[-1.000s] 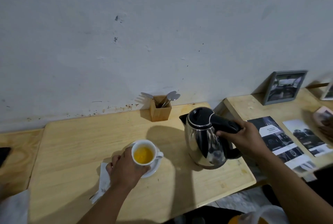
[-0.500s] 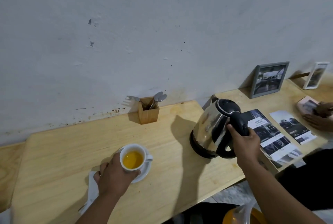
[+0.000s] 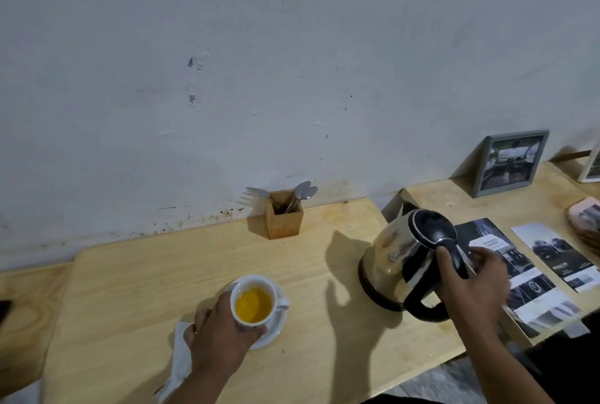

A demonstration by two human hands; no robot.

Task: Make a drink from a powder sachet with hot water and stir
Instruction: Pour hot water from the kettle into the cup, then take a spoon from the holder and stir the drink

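Status: pour looks done, stir not done.

Cup sits on saucer on worktop, approx 7 o'clock from frame centre. Holds yellow-orange liquid, roughly 2/3 full, so powder + hot water both in by my read. Can't tell if fully dissolved; no spoon in cup.

Left hand wraps cup's near side, fingers on cup wall and rim, steadying it. White crumpled paper lies under/behind that hand at 8 o'clock of cup, prob the emptied sachet or a napkin, can't say which.

Kettle, steel w/ black lid + handle, is at 3 o'clock of cup, well apart from it. Looks tilted, spout side away from cup; base near or on worktop edge zone, can't tell if fully seated. Right hand is on the black handle, thumb over top; fingers look half spread and blurred, so grip reads as loosening, but can't confirm closed vs let go.

Left to do, my judgement: let kettle settle, get a spoon from wooden holder at 12 o'clock of cup against wall, stir. Holder also has a fork.

Risk: kettle sits close to brochures at its 3 o'clock; drips or a tip would wet them. Cup is hot, so left hand on wall is a burn risk.
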